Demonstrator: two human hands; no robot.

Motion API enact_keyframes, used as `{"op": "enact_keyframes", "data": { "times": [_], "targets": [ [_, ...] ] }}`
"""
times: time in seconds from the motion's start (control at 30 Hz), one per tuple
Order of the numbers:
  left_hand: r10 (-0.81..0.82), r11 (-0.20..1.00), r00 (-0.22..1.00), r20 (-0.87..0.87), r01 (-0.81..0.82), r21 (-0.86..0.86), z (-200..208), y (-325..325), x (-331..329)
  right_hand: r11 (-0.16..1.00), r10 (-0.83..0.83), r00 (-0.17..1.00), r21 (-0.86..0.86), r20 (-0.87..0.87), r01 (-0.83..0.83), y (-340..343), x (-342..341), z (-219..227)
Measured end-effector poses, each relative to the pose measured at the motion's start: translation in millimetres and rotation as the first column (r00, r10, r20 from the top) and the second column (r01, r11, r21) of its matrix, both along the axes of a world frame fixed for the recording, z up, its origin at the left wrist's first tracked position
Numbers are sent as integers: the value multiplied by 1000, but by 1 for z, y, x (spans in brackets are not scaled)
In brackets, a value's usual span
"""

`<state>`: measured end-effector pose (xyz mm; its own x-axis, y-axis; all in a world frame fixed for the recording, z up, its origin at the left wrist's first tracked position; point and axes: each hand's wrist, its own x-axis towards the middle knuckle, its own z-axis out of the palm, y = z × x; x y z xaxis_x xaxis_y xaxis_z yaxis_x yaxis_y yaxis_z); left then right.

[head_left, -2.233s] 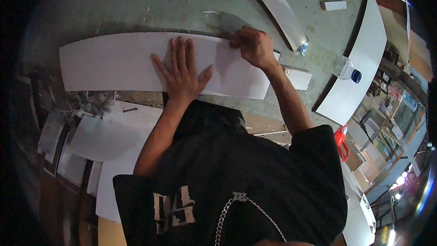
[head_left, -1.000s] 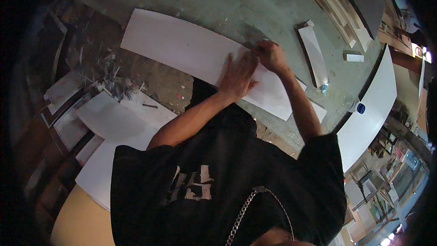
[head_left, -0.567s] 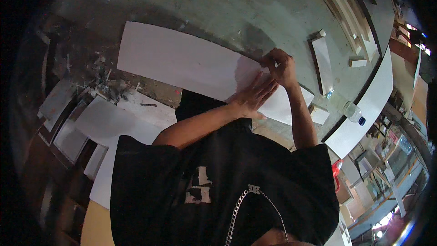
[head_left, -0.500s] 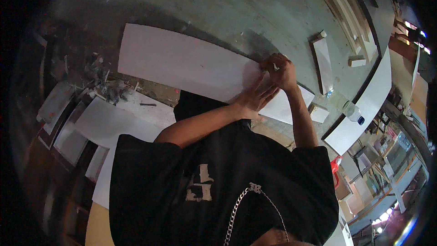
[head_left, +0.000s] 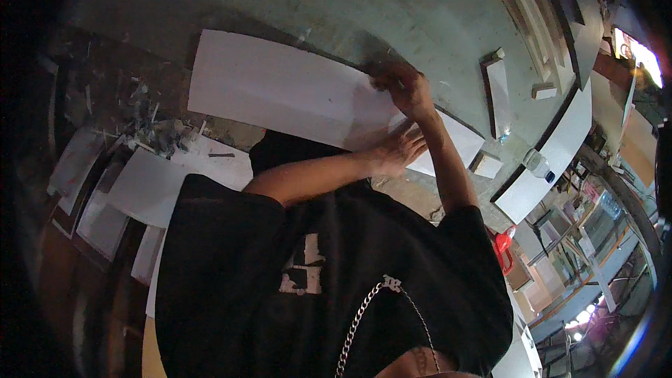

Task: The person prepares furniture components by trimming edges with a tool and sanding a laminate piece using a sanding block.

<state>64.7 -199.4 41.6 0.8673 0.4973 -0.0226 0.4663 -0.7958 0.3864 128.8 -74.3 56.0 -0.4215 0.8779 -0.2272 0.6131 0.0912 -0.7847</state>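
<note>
A long white board (head_left: 280, 84) lies across the floor in front of me. My left hand (head_left: 402, 150) rests on the board toward its near right edge, fingers stretched out and holding nothing. Over the board's far edge is my right hand (head_left: 407, 91), its fingers curled closed and slightly blurred. Whatever those fingers may hold is hidden. My right forearm passes over the board's right part, close beside the left fingertips.
Narrow white strips (head_left: 498, 98) and small blocks (head_left: 488, 165) lie to the right. A clear bottle (head_left: 537, 163) is on a white panel (head_left: 539, 199). Debris (head_left: 157, 129) and stacked white panels (head_left: 150, 185) are at left; long battens (head_left: 521, 21) lie far right.
My right hand has moved left and slightly away along the board's far edge, parting from my left hand. The left hand has shifted little. The whole view has tilted slightly.
</note>
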Motion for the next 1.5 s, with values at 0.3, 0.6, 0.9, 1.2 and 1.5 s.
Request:
{"op": "enact_keyframes", "data": {
  "times": [0.3,0.6,0.9,1.2,1.5],
  "targets": [
    [-68,987,994,80,79,-138,3,22,-28,985,-27,981,170,191,-7,0,-27,-7],
    [-63,987,994,88,75,-139,12,25,-37,990,-94,985,118,147,77,-4,-30,-2],
    [-66,965,976,208,115,-236,8,28,-48,985,-163,960,86,227,147,-20,7,11],
    [890,267,291,351,-957,117,-5,78,-283,948,-272,935,231,229,219,-43,50,10],
    [902,257,265,342,-964,71,-2,84,-335,962,-208,970,202,123,181,-28,19,-1]
  ]
}}
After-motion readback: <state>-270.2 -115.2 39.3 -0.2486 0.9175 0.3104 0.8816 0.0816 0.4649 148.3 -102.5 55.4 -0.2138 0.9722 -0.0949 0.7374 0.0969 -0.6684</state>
